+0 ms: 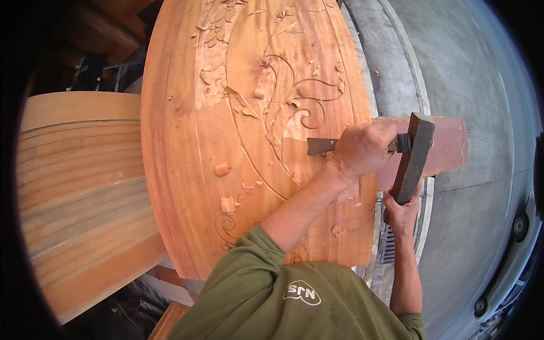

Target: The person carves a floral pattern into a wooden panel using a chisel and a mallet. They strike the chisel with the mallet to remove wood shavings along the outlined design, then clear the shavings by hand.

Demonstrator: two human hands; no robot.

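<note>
- Driving the flat, dark metal chisel (pixel 321 145) is the step in hand, as I judge it; its flared edge points left over the right half of the broad, orange-brown wooden panel (pixel 175 170). From here you cannot tell whether the edge is biting, so seat it firmly first.
- Wrap your left hand (pixel 365 148) as it is now: fingers curled fully round the chisel, no gap showing, above the panel's right side. Brace its heel on the panel if you can, so the edge won't skid.
- Your right hand (pixel 403 214), just beyond the panel's right edge, has its fingers closed round the handle of the dark, long, block-shaped mallet (pixel 412 161); part of that grip is hidden.
- Line up the mallet's face squarely with the chisel's black-wrapped butt, which sits off the panel's right edge; a slanted blow would likely twist the edge.
- Favour short, light taps near the curved, incised floral lines (pixel 310 115) on the panel's right half; a heavy one could run past them and split a petal.
- Watch the grain, and lower the chisel's angle if it starts to dive into the panel.
- Brush away the pale, curled wood chips (pixel 228 204) scattered over the panel, since they could hide your lines.
</note>
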